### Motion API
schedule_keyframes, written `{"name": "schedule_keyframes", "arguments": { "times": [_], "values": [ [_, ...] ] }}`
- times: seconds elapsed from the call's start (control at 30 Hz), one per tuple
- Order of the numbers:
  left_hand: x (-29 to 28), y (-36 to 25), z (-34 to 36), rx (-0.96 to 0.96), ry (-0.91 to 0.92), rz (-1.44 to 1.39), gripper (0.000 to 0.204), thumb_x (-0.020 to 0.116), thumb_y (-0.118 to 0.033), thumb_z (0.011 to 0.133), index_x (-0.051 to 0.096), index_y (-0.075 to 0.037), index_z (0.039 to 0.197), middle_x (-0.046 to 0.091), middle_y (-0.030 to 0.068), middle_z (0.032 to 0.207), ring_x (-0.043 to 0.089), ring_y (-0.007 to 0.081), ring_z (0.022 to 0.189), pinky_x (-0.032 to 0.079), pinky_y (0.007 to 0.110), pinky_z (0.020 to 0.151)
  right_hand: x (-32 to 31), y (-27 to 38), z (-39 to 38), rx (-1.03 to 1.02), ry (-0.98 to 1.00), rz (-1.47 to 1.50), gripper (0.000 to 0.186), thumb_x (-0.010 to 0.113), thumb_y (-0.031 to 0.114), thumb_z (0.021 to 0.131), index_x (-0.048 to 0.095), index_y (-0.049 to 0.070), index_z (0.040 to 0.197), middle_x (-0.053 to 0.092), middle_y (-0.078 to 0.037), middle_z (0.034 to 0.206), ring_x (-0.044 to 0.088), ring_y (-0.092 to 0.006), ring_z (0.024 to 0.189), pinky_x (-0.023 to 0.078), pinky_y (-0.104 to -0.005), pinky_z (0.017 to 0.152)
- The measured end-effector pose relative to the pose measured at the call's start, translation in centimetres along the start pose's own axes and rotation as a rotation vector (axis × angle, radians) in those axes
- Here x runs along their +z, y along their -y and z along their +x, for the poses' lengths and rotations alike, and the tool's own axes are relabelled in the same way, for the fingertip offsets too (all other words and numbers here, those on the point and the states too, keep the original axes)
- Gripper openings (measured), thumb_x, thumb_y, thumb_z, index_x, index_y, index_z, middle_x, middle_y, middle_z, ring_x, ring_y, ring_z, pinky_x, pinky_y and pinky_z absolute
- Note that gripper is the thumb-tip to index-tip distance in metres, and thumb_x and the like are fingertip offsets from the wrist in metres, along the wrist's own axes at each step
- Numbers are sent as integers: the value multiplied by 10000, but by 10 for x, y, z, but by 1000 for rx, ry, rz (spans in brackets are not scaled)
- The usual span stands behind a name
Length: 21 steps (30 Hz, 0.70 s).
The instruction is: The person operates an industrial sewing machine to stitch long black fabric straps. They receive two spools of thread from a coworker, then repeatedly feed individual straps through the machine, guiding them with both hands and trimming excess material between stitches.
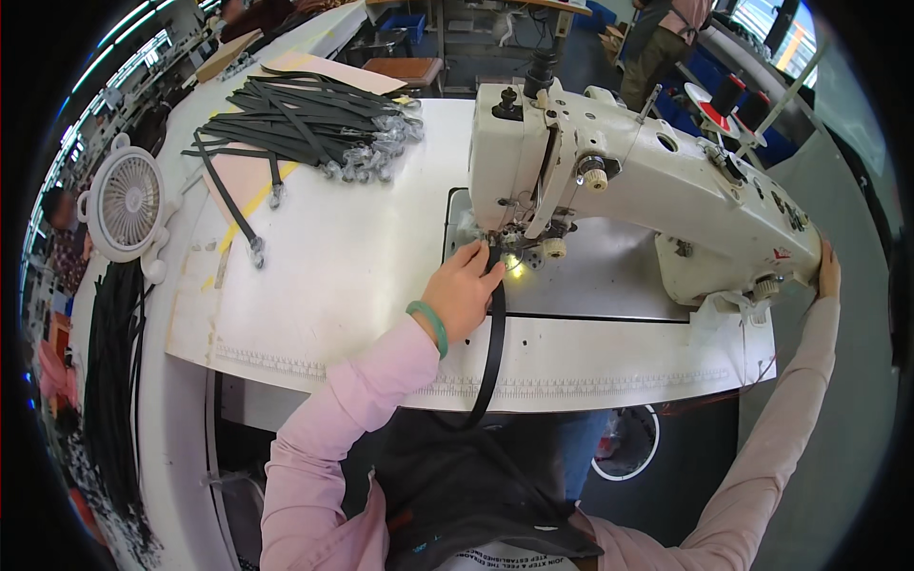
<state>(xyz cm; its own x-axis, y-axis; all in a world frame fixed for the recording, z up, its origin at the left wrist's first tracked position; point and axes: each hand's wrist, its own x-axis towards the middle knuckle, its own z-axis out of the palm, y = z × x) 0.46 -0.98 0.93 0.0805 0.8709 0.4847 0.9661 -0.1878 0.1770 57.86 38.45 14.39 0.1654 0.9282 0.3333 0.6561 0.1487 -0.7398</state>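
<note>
A white industrial sewing machine (609,152) stands on the table, its small lamp lit by the needle. Just in front of the presser foot, my left hand (464,290) pinches a black strap (497,333). The strap runs under the foot and hangs over the table's front edge towards my lap. A green bangle (433,324) circles my left wrist. Far to the right, my right hand (829,271) grips the machine's right end, where a handwheel would sit; its fingers are partly hidden there. The strap's end under the needle is hidden by my fingers and the foot.
A pile of black straps (286,119) with clear-wrapped metal ends lies at the back left. A white fan (129,205) stands at the left, above long black straps (114,381). Thread spools (728,93) stand behind the machine. Below is a white-rimmed bin (655,440). Another person (657,48) stands behind.
</note>
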Motion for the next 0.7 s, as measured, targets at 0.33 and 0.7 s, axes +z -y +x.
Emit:
{"name": "schedule_keyframes", "arguments": {
  "times": [0.33,0.7],
  "values": [
    [3,6,-4,-10,76,81,377,617,-82,681,581,13,1044,500,239,1155,446,321,1118,387,350,939,7,10,-47,120,-55,-30,425,436,389,913,526,36,1132,578,-63,1007,551,-153,887,445,-248,702],
    [6,3,4,18,8,105,320,593,-54,674,597,9,988,554,176,1048,499,284,1035,420,351,856,47,-26,-72,-60,-408,443,530,421,459,902,520,-27,1089,585,-123,996,565,-185,864,461,-298,717]
  ]
}}
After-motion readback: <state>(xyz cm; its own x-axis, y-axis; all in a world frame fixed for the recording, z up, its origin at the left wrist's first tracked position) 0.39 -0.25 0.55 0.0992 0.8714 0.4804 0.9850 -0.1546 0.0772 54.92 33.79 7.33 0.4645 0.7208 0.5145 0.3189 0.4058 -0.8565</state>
